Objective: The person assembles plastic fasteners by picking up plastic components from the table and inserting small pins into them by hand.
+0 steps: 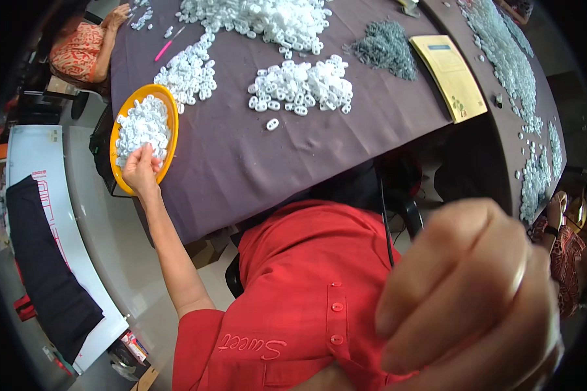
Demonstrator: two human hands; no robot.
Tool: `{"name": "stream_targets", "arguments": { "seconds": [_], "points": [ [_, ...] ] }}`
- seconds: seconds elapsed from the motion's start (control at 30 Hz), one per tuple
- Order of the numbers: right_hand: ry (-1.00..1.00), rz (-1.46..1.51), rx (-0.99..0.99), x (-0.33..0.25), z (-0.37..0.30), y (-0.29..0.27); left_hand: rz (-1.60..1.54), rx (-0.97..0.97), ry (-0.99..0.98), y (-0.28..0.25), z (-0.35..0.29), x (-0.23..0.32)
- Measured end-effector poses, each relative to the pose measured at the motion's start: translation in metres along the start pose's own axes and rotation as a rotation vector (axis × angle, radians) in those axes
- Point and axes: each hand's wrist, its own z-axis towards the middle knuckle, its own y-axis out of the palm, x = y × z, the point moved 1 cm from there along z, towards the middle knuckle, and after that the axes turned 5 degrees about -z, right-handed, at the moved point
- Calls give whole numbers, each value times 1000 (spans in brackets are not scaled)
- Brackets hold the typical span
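Observation:
At the left table edge is an oval yellow-orange bowl heaped with small white plastic pieces, rounded ovals with two holes. My left hand reaches over its near rim, fingers drawn together at the edge of the heap; whatever the fingertips pinch is too small to make out. Close in front at the lower right, large and slightly blurred, my right hand is curled closed. Its fingers hide anything inside. A loose heap of the same white pieces lies mid-table, with one single piece in front of it.
Behind lie a bigger white heap, a pink-handled tool, a heap of small grey pieces and a yellow booklet. More pieces cover a table at right. Other people sit at far left and right.

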Motion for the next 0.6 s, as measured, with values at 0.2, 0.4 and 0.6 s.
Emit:
{"name": "stream_targets", "arguments": {
  "seconds": [0.2,0.4,0.6],
  "points": [
    [46,-28,74,-18,-9,11,-47,6,-88,-4,3,-5],
    [111,-77,161,3,8,23,18,27,-46,-4,3,-11],
    [414,-650,-124,109,-11,-27,-8,98,35,4,-1,-13]
  ]
}}
